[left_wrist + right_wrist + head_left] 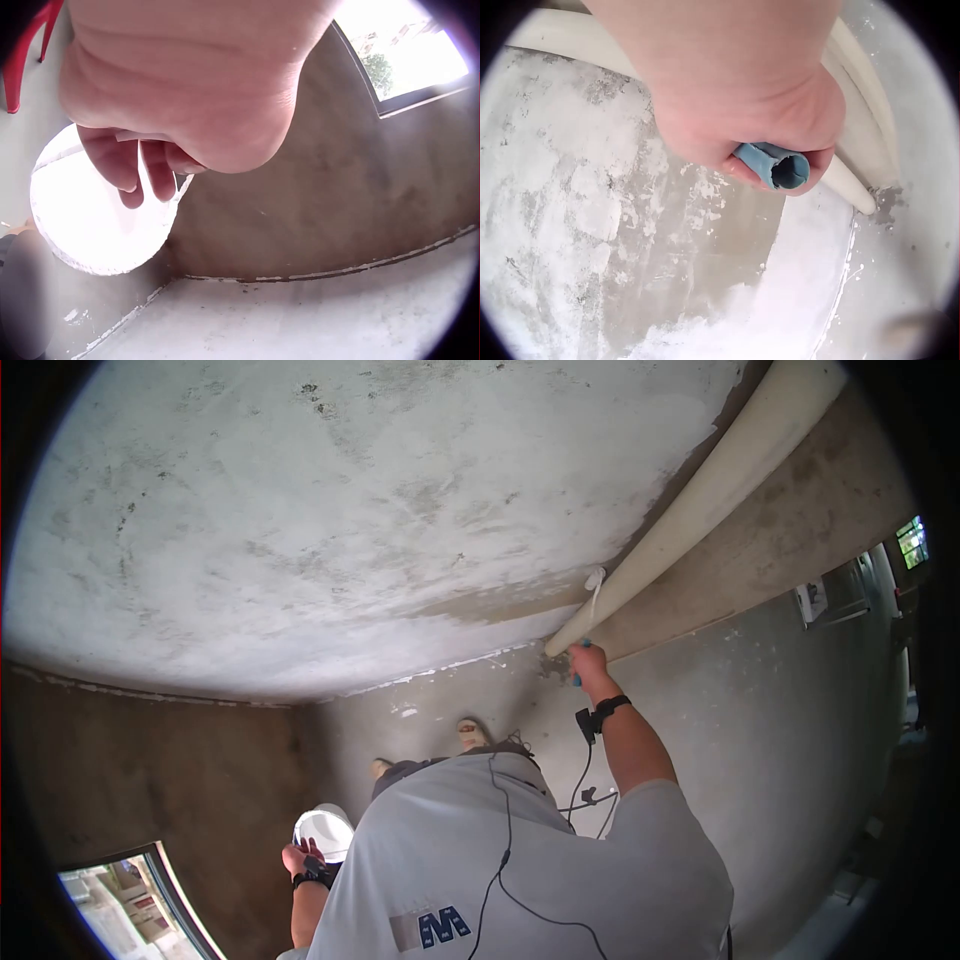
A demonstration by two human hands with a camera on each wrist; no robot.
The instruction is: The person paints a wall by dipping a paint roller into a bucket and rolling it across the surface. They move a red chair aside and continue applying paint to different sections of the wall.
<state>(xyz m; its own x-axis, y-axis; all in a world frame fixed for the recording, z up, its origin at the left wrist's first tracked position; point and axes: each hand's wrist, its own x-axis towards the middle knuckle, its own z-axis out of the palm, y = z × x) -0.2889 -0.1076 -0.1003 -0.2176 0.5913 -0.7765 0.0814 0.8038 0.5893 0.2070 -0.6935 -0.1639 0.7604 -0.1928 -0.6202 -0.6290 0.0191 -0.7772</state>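
My right hand (591, 661) grips the blue handle (759, 162) of a paint roller, its hollow end poking out of the fist in the right wrist view. The white roller head (596, 577) is against the wall beside a long pale pipe (700, 490). Low on the other side, my left hand (299, 857) holds a white bucket (326, 828), fingers curled over its rim. In the left wrist view the bucket (97, 225) is washed out by glare, so its contents do not show.
White paint covers much of the wall (330, 510), with a bare grey-brown patch (705, 255) near the pipe. A brown wall (180, 760) with a window (130, 905) stands at left. Red legs of a stool (15, 75) show behind the bucket. Cables run down the shirt.
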